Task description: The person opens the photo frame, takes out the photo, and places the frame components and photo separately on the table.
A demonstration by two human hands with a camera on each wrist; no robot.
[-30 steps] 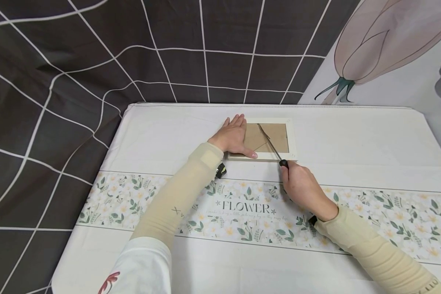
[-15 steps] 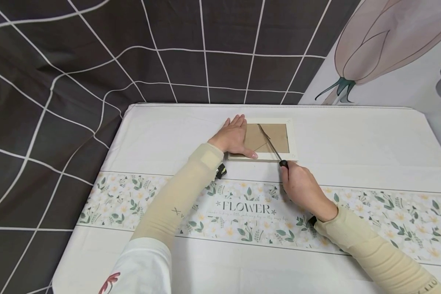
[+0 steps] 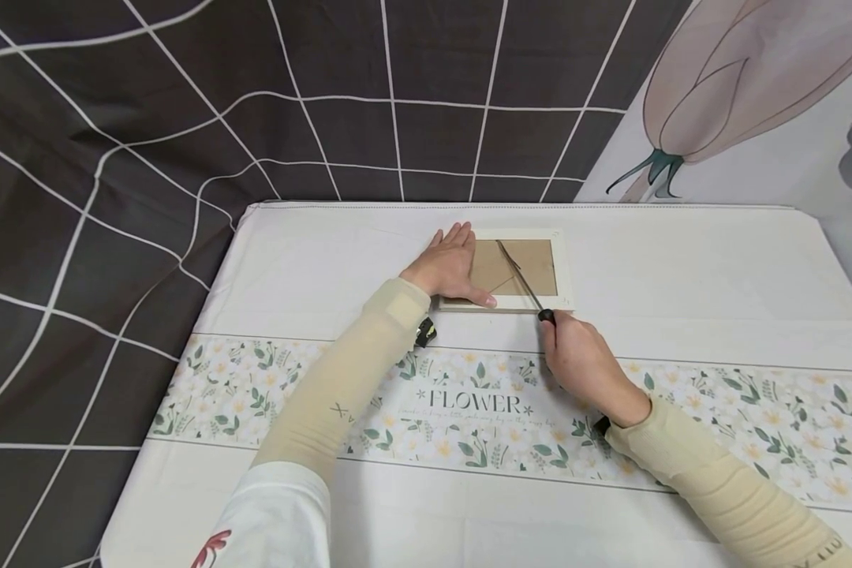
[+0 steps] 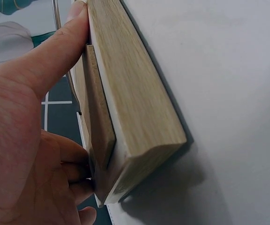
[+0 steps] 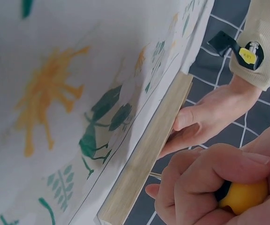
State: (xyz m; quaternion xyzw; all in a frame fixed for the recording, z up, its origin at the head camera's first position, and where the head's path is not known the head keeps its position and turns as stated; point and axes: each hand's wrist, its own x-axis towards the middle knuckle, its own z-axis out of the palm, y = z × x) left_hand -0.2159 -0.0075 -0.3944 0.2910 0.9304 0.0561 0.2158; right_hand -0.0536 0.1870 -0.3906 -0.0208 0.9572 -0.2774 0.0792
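Head view: the left hand [image 3: 447,267] lies across the left end of the frame [image 3: 563,272], thumb and fingers spread apart; the right hand [image 3: 588,356] grips a screwdriver [image 3: 530,291] slanting over the near rim and the brown backing [image 3: 539,260]. White table [image 3: 681,276] stretches to either side, its far edge close behind. Left wrist: thumb on the frame's long edge. Right wrist: fingers clamped round a yellow-ended handle [image 5: 247,199].
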